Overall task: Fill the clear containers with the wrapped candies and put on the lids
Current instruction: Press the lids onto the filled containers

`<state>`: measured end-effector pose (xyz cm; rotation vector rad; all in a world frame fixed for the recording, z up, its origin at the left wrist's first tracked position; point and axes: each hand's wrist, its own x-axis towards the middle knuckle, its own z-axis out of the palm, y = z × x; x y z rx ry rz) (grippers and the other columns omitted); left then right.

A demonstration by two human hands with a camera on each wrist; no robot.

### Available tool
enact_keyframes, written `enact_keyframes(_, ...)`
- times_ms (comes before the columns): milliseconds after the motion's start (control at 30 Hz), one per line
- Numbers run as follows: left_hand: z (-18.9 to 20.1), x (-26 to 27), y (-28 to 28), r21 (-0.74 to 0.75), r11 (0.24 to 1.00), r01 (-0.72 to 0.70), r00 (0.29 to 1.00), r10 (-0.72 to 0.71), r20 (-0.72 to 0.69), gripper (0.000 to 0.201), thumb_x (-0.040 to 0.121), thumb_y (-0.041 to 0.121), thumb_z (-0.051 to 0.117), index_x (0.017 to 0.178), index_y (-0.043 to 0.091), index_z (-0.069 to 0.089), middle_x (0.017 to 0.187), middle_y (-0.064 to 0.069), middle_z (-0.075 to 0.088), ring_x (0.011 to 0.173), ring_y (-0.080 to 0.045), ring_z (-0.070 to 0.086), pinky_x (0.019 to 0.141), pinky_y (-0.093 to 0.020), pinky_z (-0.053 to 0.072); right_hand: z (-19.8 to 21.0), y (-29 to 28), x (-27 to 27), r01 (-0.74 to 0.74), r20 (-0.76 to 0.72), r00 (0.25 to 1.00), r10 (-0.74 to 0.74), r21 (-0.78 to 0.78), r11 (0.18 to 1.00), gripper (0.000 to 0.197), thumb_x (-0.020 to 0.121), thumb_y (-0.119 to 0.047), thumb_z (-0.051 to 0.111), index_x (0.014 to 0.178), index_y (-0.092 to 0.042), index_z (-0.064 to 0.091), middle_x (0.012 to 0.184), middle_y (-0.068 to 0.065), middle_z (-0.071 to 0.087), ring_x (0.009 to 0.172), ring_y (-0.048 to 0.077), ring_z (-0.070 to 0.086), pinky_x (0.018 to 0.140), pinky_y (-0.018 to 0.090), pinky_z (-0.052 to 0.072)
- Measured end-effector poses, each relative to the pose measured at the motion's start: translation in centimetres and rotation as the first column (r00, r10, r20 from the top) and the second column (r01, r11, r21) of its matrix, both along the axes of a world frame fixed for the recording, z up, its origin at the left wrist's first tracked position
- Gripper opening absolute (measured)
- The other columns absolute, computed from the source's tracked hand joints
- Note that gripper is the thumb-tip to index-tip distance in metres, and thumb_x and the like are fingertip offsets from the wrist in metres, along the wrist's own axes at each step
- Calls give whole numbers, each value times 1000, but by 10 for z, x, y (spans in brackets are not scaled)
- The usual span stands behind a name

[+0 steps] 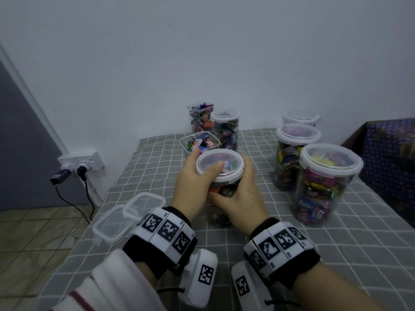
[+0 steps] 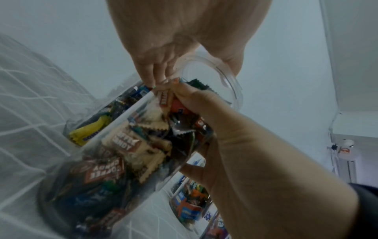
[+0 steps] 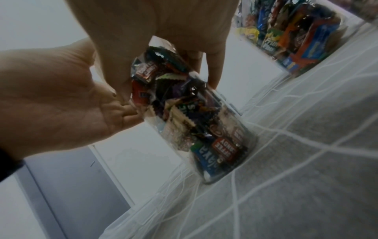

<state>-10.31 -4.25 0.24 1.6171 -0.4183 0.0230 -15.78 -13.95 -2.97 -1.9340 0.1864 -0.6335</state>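
Both hands' grip around upright round container (image 1: 221, 194), lid (image 1: 219, 164) upward.

The round jar (image 1: 221, 198) between the hands is clear, smooth plastic with a glossy wall; its lid (image 1: 219, 165) is clear plastic with a milky, whitish rim; the wrapped candies (image 2: 131, 142) inside are in shiny foil-like or film wrappers with serrated ends; the table (image 1: 336, 254) is covered by a matt grey woven cloth with thin white grid lines, slightly creased; at 9 o'clock from the jar two square lids (image 1: 125, 217) are clear glossy plastic; the wrist bands (image 1: 166, 230) look like matt black fabric with white printed plates.
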Motion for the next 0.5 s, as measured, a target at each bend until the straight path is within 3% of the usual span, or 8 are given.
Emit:
enact_keyframes(133, 2, 2, 7, 12, 996, -92, 995, 92, 44, 66, 84, 24, 70, 141, 19, 39, 135, 3, 52, 121, -7, 50, 101, -23, 39, 0, -3, 1, 24, 4, 1000, -23, -37, 999, 98, 64, -36, 81, 140, -21, 21, 129, 1, 51, 113, 19, 53, 94, 40, 46)
enact_keyframes(200, 1, 12, 13, 29, 987, -158, 984, 155, 85, 67, 84, 21, 69, 143, 17, 36, 141, 2, 47, 127, -7, 44, 101, -21, 34, 0, -4, 0, 35, 3, 999, -35, -61, 998, 98, 65, -31, 82, 141, -19, 20, 129, 1, 51, 113, 19, 53, 93, 34, 45)
enact_keyframes(333, 3, 36, 23, 87, 972, -218, 975, 213, 65, 84, 79, 27, 73, 148, 18, 26, 148, 0, 37, 135, -13, 36, 110, -33, 31, 1, -10, 2, 71, -9, 997, -72, -70, 995, 98, 66, -28, 82, 141, -21, 20, 132, -1, 49, 115, 19, 51, 93, 33, 45)
enact_keyframes(500, 3, 60, 27, 236, 961, -141, 989, 149, -19, 105, 72, 36, 78, 151, 20, 11, 156, -4, 22, 141, -21, 24, 114, -48, 26, 3, -28, 13, 145, -26, 989, -147, -81, 986, 100, 68, -28, 81, 143, -19, 16, 134, 4, 49, 117, 24, 51, 92, 31, 42)
